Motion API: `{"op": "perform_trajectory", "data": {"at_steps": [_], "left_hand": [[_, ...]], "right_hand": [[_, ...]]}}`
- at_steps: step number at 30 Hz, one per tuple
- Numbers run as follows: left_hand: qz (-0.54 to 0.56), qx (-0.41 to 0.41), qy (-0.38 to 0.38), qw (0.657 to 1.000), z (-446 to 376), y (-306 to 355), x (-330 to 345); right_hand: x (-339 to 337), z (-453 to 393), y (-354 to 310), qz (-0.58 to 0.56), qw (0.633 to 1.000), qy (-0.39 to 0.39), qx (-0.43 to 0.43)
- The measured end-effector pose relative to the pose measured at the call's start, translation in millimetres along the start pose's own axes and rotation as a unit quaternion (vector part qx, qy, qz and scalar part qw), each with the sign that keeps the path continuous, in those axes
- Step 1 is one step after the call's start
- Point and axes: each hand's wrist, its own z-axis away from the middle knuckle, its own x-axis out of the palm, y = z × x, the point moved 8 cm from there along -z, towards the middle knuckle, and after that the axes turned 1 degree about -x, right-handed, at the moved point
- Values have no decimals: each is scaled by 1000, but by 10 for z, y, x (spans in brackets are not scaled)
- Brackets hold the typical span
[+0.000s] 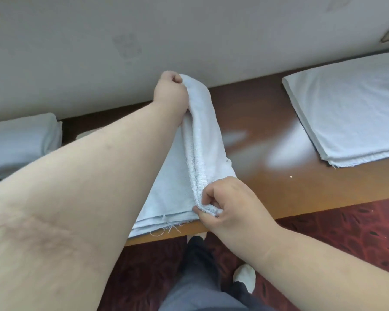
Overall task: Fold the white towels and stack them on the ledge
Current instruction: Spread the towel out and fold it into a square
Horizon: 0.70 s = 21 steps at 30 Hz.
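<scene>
**Fingers pinch both ends of the fold: watch the layers**

Fingers of your left hand [171,90] are curled round the far end of the towel [200,140], up by the wall [144,41]; fingers of your right hand [222,203] pinch its near corner, just at the front edge of the ledge [267,122]. Between the two grips the hemmed edges run as a raised ridge, lifted off the half that lies flat on the wood beneath your left forearm.

What could go wrong, as a judgement from here:
- The hems at your right thumb sit several layers deep. A loose pinch would let one layer slip, and the fold would land skewed.
- The near edge of the towel hangs slightly past the lip of the ledge, with loose threads trailing. A pull toward you could drag the flat half off toward the carpet [346,232].
- Your left forearm crosses over the flat half, so carrying the ridge across may rumple it.
- Uneven tension between the two hands would twist the ridge.

A folded stack [350,113] lies well apart to the right on the same ledge, and another white bundle [20,140] sits at the left end.
</scene>
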Motion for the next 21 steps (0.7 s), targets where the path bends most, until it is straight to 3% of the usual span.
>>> {"op": "perform_trajectory", "data": {"at_steps": [5, 9, 15, 21], "left_hand": [[39, -18, 36, 998, -18, -231, -797], [-58, 44, 20, 997, -90, -335, -1406], [-92, 41, 9, 995, -328, -662, -2222], [-130, 14, 27, 991, -670, -980, -2839]], "right_hand": [[332, 2, -466, -26, 998, -36, -50], [716, -73, -886, -28, 990, -46, -132], [1374, -204, -1437, -64, 973, -18, -221], [2046, -455, -1800, -61, 963, -81, -248]]}}
